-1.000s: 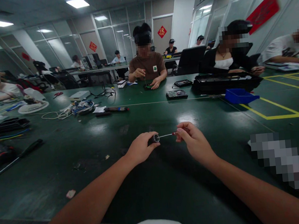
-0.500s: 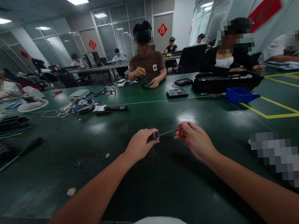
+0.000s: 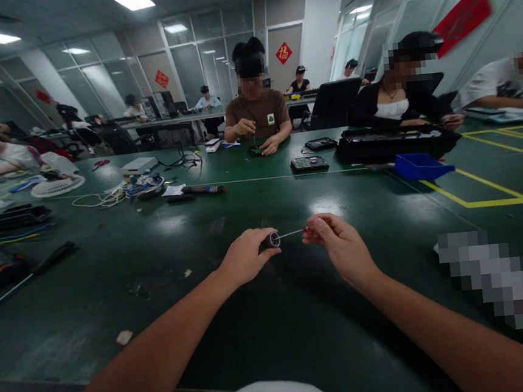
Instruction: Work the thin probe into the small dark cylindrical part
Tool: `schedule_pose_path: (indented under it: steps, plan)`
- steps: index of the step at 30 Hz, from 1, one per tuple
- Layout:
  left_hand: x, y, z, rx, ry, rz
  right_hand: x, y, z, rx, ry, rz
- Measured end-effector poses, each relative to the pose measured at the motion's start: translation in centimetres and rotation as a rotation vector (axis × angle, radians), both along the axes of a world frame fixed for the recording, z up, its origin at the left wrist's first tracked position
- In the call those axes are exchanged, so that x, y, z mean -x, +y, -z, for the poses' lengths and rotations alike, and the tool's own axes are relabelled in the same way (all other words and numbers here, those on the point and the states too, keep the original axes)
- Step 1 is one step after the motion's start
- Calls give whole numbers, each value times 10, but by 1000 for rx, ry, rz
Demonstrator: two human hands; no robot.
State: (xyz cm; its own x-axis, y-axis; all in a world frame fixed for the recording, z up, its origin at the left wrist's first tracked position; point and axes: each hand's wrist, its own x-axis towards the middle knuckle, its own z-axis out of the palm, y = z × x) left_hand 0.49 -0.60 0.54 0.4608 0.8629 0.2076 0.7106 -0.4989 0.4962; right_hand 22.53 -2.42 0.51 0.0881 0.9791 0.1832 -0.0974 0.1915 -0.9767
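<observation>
Green tabletop (image 3: 272, 323); dark, silver-rimmed cylinder (image 3: 272, 240), apparently hollow; slim pale shaft (image 3: 291, 234).

A metallic gleam runs along the straight shaft of a thin-shafted tool (image 3: 291, 233), set against a dark cylinder (image 3: 274, 240) whose smooth rim shines silver. The smooth green tabletop (image 3: 253, 207) throws back the ceiling lights in glossy patches, its finish scuffed and stained in places. A blue bin (image 3: 424, 166) shows smooth moulded plastic; the long black casing (image 3: 398, 142) nearby looks like dark plastic with a dull sheen. A long screwdriver (image 3: 9, 293) pairs a bright metal shaft with a black handle. White plastic forms a slotted grille (image 3: 57, 187), and matt brown cloth a co-worker's T-shirt (image 3: 251, 108), before glass partitions (image 3: 209, 60).
</observation>
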Motion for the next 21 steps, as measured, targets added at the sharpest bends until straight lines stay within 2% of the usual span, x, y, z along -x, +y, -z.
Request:
schedule_pose_path:
  steps: [3,7,15,18,21]
  plan:
    - [1,1,2,-11,0,11,-3,-3,-6,-35,-141,23]
    - [3,2,6,-27,12,33,-6,-8,-15,-42,-447,84]
    - [2,3,10,-27,37,47,-5,-8,-10,-67,-480,3]
    - [2,3,10,-29,33,50,-6,-7,-9,-40,-569,19]
    - [2,3,9,-23,27,45,-6,-7,-7,-58,-551,23]
